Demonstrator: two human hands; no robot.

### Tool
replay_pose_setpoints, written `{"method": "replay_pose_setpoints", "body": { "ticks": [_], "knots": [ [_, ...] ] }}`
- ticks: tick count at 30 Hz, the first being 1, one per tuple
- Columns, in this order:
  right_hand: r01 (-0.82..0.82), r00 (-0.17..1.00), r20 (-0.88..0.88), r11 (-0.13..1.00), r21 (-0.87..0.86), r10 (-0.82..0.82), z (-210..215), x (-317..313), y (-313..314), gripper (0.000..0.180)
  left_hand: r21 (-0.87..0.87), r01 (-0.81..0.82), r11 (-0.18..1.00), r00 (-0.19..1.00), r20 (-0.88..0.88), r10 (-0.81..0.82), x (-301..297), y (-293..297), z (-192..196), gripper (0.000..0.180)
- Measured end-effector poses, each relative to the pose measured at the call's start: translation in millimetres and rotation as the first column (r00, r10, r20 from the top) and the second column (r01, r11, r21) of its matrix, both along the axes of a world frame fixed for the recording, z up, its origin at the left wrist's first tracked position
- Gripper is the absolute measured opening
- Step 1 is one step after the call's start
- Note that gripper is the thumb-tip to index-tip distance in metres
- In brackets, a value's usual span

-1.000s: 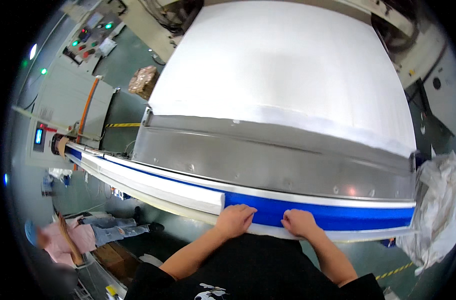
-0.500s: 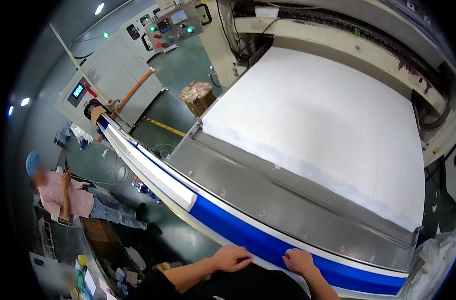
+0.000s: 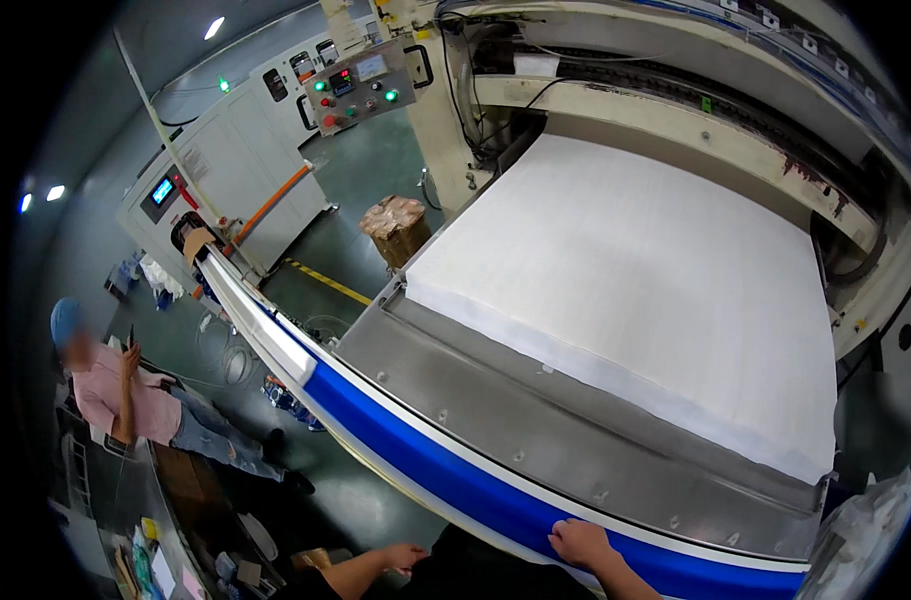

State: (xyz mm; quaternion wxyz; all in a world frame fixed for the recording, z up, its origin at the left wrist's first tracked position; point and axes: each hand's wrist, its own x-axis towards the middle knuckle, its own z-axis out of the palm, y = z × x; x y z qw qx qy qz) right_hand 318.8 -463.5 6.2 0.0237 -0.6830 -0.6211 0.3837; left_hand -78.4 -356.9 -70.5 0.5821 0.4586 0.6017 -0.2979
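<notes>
1. At the far left a person in a pink shirt and blue cap [image 3: 106, 385] stands on the green floor [image 3: 376, 190], well apart from the machine.
2. Behind them sit a pale cabinet with a small lit screen [image 3: 162, 190] and a control panel with green lamps [image 3: 361, 88].
3. A wrapped brown bundle [image 3: 399, 226] rests on the floor near the machine's left corner.
4. The left hand [image 3: 404, 556] is low at the bottom edge, below the blue rail [image 3: 456, 480]; its grip looks loosely curled, and whether it holds anything cannot be told.
5. The right hand [image 3: 579, 542] lies with fingers spread flat on the blue rail's lower edge, grip open, clasping nothing.
6. Above the rail runs a grey steel plate [image 3: 536, 420], and beyond it a wide white sheet stack [image 3: 646, 270] fills the machine bed.
7. At the lower right corner hangs a crumpled clear plastic bag [image 3: 866, 540].
</notes>
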Motion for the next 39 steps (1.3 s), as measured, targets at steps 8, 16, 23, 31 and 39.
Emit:
{"method": "replay_pose_setpoints", "body": {
  "ticks": [8,16,23,31,39],
  "knots": [
    [-0.084,0.996,0.0,0.994,-0.069,0.084,-3,-10,-2,0.028,0.394,0.715,0.578,0.626,0.006,-0.779,-11,-4,-24,0.039],
    [0.014,0.999,0.036,0.999,-0.035,-0.013,1,-12,-4,0.029,0.756,0.655,-0.009,0.291,-0.263,-0.92,-60,14,-117,0.018],
    [0.195,0.975,0.097,0.98,0.033,-0.198,18,-31,-15,0.026,0.738,0.608,0.294,0.425,0.011,-0.905,-13,54,-4,0.021],
    [0.213,0.969,0.104,0.969,0.123,-0.226,38,-68,21,0.024,0.754,0.577,0.314,0.392,0.081,-0.916,-44,75,17,0.028],
    [0.238,0.961,0.1,0.954,0.183,-0.259,43,-96,52,0.023,0.845,0.447,0.293,0.365,0.127,-0.922,-88,71,21,0.037]
  ]
}}
